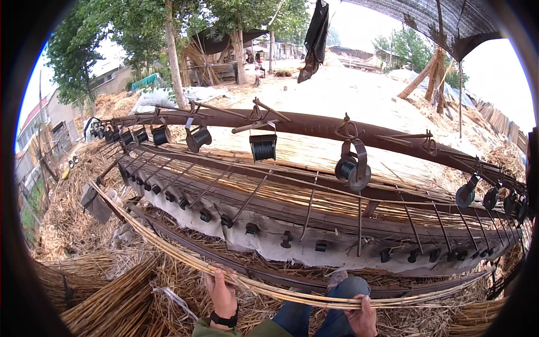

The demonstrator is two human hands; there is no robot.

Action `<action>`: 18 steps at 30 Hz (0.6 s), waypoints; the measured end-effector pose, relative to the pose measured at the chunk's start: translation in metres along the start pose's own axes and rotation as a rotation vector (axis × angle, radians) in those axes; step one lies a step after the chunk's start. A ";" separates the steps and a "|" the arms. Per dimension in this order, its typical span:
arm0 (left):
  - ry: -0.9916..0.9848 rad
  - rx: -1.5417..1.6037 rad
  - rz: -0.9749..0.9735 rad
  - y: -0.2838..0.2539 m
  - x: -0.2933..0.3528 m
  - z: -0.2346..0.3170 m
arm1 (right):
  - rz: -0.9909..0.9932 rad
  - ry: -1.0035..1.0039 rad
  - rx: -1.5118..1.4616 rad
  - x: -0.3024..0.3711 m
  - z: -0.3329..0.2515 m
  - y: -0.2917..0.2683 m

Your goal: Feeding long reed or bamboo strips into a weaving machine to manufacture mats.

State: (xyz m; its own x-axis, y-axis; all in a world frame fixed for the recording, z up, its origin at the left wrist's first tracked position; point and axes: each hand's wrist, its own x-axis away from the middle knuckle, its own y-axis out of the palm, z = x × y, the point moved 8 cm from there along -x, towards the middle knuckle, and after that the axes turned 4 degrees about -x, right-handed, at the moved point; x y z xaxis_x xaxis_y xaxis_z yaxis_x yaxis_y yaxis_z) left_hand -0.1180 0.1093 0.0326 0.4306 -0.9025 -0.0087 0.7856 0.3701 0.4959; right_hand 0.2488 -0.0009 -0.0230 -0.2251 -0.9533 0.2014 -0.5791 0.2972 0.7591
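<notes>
A few long, thin reed stalks [303,297] stretch crosswise in front of me, on the near side of a dark metal rail. Toward their left part my left hand [222,295], with a black band at the wrist, is closed around them. Farther right, my right hand [362,317] grips the same stalks, its thumb on top. Beyond them stands a long reed-weaving frame with a brown pipe beam [309,126]. Wire spools [263,147] hang from this beam, and several smaller dark spools [251,228] hang along the near edge beside metal rods.
Bundled reeds [112,297] lie at my lower left, and loose straw covers the ground. Pale sheeting [264,247] hangs below the frame's near edge. A woven reed mat [224,185] lies across the frame. Trees and a dark shade net [426,17] are behind and above.
</notes>
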 end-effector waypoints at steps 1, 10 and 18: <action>0.001 0.002 -0.009 0.001 0.000 0.000 | 0.011 0.006 0.003 0.000 0.001 -0.001; -0.018 -0.040 -0.012 0.000 0.001 0.000 | 0.023 0.010 -0.003 -0.003 0.005 -0.009; -0.046 -0.036 -0.060 0.010 0.006 0.000 | 0.038 0.017 -0.015 -0.005 0.006 -0.014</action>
State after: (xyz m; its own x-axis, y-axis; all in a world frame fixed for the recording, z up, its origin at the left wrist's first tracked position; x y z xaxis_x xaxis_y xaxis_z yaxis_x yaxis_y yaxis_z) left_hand -0.1076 0.1080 0.0371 0.3624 -0.9320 0.0032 0.8252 0.3224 0.4638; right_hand 0.2535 -0.0004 -0.0379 -0.2327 -0.9423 0.2406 -0.5586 0.3320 0.7600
